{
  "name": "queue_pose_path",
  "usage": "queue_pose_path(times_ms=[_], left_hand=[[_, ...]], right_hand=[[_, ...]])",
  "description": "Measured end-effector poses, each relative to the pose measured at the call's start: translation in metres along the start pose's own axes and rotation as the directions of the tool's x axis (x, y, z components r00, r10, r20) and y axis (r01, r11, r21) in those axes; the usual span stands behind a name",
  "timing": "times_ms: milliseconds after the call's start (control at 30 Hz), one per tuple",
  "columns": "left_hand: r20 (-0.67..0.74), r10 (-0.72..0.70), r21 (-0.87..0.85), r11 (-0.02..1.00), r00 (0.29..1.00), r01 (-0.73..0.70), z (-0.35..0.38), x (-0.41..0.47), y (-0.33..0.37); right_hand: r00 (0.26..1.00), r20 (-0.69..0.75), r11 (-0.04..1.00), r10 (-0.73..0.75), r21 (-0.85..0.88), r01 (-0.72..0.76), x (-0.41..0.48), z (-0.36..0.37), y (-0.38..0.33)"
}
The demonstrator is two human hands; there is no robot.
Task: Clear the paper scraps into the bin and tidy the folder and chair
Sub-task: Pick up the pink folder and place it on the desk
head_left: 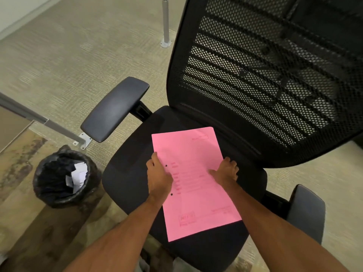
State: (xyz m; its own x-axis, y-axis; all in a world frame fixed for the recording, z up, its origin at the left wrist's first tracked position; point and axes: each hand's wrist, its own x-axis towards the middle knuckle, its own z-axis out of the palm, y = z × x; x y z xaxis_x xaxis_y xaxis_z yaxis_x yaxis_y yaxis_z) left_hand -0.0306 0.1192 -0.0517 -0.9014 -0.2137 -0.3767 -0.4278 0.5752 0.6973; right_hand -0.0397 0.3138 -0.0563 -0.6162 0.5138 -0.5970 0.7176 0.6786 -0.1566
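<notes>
- Folder (194,183), pink and closed, lies flat on the black seat of the office chair (125,173), its long side running from the front edge toward the mesh backrest.
- Left hand (158,174) grips the folder's left edge beside two punched holes, fingers curled over the cover.
- Right hand (225,170) clasps the right edge, thumb lying on the cover, fingers over the side.
- Bin (62,175), lined with a black bag, stands on the floor to the left of the chair, just beside the seat.
- Paper scraps (78,174), white, lie inside the bin.
</notes>
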Motion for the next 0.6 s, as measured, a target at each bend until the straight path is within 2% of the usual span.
queue_pose_path(times_ms=[100,200,400,500,600], left_hand=[[-0.007,-0.173,-0.211,0.963,0.985,0.167,-0.003,0.005,-0.003],[-0.006,-0.239,-0.331,0.917,0.971,0.224,-0.009,0.004,-0.007],[0.063,-0.323,-0.537,0.787,0.944,0.304,-0.029,-0.003,-0.01],[0.074,-0.336,-0.625,0.718,0.939,0.306,-0.04,-0.01,-0.01],[0.078,-0.406,-0.659,0.664,0.91,0.353,-0.054,-0.016,-0.012]], right_hand=[[0.993,0.031,0.967,0.117,0.226,-0.121,0.008,-0.002,0.003],[0.987,0.056,0.924,0.154,0.346,-0.164,0.008,-0.002,0.005],[0.993,0.076,0.903,0.089,0.415,-0.113,-0.003,-0.003,-0.004],[0.998,0.061,0.916,0.017,0.399,-0.04,-0.01,-0.004,-0.013],[0.997,0.05,0.93,-0.06,0.366,0.038,-0.017,-0.008,-0.023]])
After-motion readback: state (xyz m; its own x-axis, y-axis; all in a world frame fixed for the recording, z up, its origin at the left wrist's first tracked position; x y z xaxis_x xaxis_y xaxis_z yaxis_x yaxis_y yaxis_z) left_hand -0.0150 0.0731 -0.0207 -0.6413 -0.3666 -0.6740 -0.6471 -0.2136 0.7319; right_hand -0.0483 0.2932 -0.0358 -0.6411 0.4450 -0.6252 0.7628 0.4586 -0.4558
